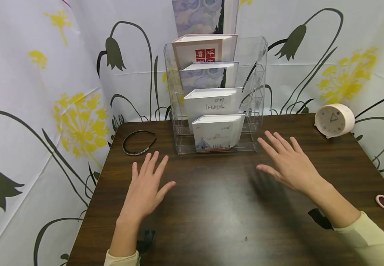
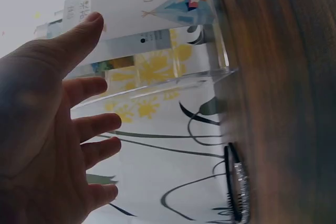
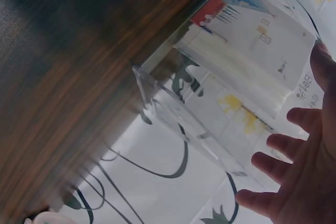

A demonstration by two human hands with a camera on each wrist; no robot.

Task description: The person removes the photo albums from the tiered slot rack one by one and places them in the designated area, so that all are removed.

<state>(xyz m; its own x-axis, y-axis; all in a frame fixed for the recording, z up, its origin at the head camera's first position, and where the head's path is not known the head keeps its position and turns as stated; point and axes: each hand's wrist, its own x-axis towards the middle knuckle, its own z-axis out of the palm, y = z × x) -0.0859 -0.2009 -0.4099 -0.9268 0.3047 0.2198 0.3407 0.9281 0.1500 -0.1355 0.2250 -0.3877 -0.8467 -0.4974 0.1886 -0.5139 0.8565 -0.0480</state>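
- We hold our left hand [image 1: 143,194] wide, fingers apart and nearly straight, with nothing in its grasp; it hovers above the table, near the black headband [image 1: 139,153].
- We spread our right hand [image 1: 290,166] likewise, thumb out, gripping nothing, near the clear rack's [image 1: 260,92] right front corner.
- We see the rack standing upright at the table's [image 1: 212,207] far side, its open front towards us, tiers climbing backwards.
- We see its books upright, covers facing us; the front book [image 1: 212,135] tilts slightly back, its page edges showing on top.
- We find the headband flat left of the rack, its long axis roughly sideways, open end pointing rackwards.
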